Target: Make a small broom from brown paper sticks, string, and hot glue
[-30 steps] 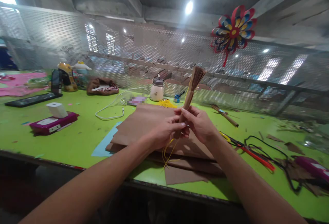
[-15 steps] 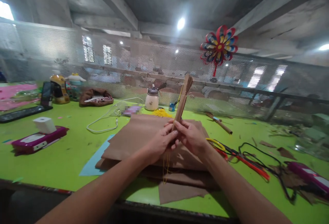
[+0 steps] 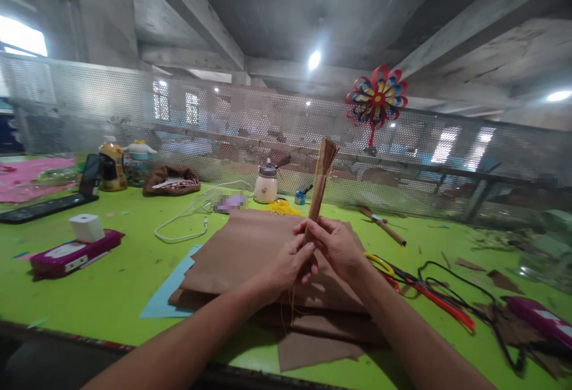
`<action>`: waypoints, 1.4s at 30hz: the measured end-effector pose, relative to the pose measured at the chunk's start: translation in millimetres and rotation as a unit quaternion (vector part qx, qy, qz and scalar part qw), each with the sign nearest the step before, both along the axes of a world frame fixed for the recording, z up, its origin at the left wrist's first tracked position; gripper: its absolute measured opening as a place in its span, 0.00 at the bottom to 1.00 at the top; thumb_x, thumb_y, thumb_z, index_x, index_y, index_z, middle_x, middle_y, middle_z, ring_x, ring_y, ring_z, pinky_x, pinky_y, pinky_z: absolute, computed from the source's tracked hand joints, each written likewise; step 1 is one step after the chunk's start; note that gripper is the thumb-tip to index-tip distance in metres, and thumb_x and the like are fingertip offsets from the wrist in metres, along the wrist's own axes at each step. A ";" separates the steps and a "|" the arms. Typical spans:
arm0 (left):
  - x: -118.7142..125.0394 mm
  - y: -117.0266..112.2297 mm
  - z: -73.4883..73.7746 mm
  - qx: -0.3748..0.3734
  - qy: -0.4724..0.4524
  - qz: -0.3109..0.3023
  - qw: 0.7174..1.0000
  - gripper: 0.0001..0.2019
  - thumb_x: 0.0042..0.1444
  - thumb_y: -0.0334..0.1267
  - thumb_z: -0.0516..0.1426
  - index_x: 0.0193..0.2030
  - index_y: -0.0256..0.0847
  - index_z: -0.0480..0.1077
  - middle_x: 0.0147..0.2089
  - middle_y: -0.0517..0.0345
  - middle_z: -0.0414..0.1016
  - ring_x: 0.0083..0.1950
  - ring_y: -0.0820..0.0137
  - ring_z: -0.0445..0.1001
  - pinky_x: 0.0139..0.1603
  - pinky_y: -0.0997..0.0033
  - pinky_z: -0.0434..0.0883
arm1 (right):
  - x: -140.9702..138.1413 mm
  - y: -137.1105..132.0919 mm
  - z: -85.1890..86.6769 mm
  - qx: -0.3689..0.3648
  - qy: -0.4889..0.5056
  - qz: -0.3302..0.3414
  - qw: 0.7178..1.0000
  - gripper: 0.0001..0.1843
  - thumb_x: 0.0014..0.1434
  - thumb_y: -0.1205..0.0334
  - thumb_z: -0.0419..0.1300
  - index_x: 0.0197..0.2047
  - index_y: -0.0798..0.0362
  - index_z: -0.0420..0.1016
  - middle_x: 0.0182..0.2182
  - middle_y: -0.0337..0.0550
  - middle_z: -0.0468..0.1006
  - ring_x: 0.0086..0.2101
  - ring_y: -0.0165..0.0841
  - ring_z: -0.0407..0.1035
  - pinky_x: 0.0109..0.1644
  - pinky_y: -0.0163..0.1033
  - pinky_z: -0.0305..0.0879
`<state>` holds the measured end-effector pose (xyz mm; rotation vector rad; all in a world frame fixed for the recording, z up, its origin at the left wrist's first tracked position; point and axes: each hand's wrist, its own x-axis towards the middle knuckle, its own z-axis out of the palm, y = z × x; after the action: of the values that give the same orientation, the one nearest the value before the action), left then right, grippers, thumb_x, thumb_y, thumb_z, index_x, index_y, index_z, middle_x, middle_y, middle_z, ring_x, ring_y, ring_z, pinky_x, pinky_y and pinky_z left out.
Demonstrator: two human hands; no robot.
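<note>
Both hands grip the lower end of a narrow bundle of folded brown paper (image 3: 318, 194), which stands nearly upright with its layers fanned at the top. My left hand (image 3: 292, 263) has its fingers curled round the base. My right hand (image 3: 337, 245) pinches the same bundle from the other side. A yellow thread (image 3: 292, 306) dangles below the hands, and another strand runs along the bundle's upper left edge. Under the hands lies a stack of brown paper sheets (image 3: 236, 247), with a light blue sheet (image 3: 167, 297) showing beneath its left side.
On the green table (image 3: 134, 294) stand a lidded jar (image 3: 266, 186) and a small blue bottle (image 3: 300, 198). Yellow cord (image 3: 281, 207) lies behind the stack. Red-handled pliers or cutters (image 3: 447, 306), a rolled paper stick (image 3: 388, 230) and purple power strips (image 3: 75, 253) lie around.
The view has tilted up slightly, so everything sits lower in the picture. Both hands keep hold of the bundle, which stands a little more upright with its fanned top turned more toward me.
</note>
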<state>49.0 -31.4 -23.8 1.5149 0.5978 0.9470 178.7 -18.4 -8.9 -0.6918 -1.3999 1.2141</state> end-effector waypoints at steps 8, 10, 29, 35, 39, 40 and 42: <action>0.4 -3.6 0.5 -0.014 0.024 0.025 0.999 0.17 0.56 0.52 0.50 0.40 0.37 0.61 0.24 0.62 0.66 0.18 0.80 0.60 0.19 0.79 0.52 | -6.5 -0.4 -0.7 0.014 -0.019 -0.062 0.998 0.20 0.50 0.48 0.62 0.36 0.58 0.72 0.29 0.46 0.79 0.21 0.28 0.69 0.19 0.30 0.61; 0.9 -3.5 -0.6 -0.012 0.028 0.032 0.999 0.17 0.56 0.52 0.50 0.39 0.37 0.62 0.24 0.62 0.66 0.19 0.80 0.61 0.20 0.78 0.52 | -6.5 -0.8 0.5 0.012 -0.022 -0.067 0.997 0.20 0.51 0.49 0.62 0.37 0.58 0.72 0.28 0.45 0.79 0.19 0.25 0.65 0.18 0.29 0.58; 6.2 7.2 -11.7 -0.038 0.000 0.028 0.999 0.17 0.55 0.50 0.51 0.42 0.38 0.61 0.21 0.64 0.65 0.20 0.75 0.65 0.21 0.76 0.61 | -12.9 -0.6 -8.8 -0.039 -0.045 0.026 0.998 0.21 0.55 0.47 0.56 0.43 0.56 0.69 0.20 0.37 0.74 0.11 0.27 0.63 0.10 0.32 0.59; -14.7 15.9 14.1 0.018 0.096 0.112 0.989 0.11 0.43 0.41 0.62 0.31 0.35 0.73 0.31 0.54 0.73 0.36 0.66 0.70 0.37 0.67 0.68 | 3.2 6.0 0.4 0.036 -0.047 -0.102 0.993 0.15 0.52 0.52 0.61 0.33 0.56 0.69 0.26 0.41 0.77 0.27 0.29 0.72 0.34 0.35 0.69; -35.4 23.6 36.8 0.028 0.023 0.217 0.975 0.12 0.45 0.44 0.60 0.31 0.36 0.73 0.35 0.52 0.74 0.41 0.65 0.70 0.42 0.64 0.67 | 4.8 5.7 3.8 0.035 -0.066 -0.083 0.994 0.16 0.54 0.51 0.59 0.36 0.56 0.67 0.26 0.41 0.76 0.23 0.27 0.69 0.32 0.37 0.67; -38.8 24.5 40.7 0.042 -0.009 0.222 0.974 0.11 0.46 0.43 0.60 0.32 0.36 0.73 0.36 0.52 0.74 0.42 0.65 0.70 0.44 0.65 0.67 | 3.5 4.6 4.5 0.045 -0.085 -0.089 0.991 0.15 0.54 0.51 0.58 0.35 0.56 0.67 0.26 0.41 0.76 0.22 0.27 0.68 0.30 0.36 0.66; -42.3 25.1 45.7 0.057 -0.060 0.212 0.974 0.11 0.47 0.42 0.59 0.33 0.36 0.73 0.37 0.51 0.74 0.42 0.66 0.71 0.45 0.66 0.66 | 0.4 2.7 5.2 0.081 -0.124 -0.107 0.983 0.14 0.56 0.52 0.56 0.34 0.56 0.66 0.24 0.39 0.75 0.20 0.26 0.66 0.27 0.34 0.63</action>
<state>6.7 -6.3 21.9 1.4451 0.8081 1.4098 179.0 -15.8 -3.7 -0.8767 -1.5654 0.8570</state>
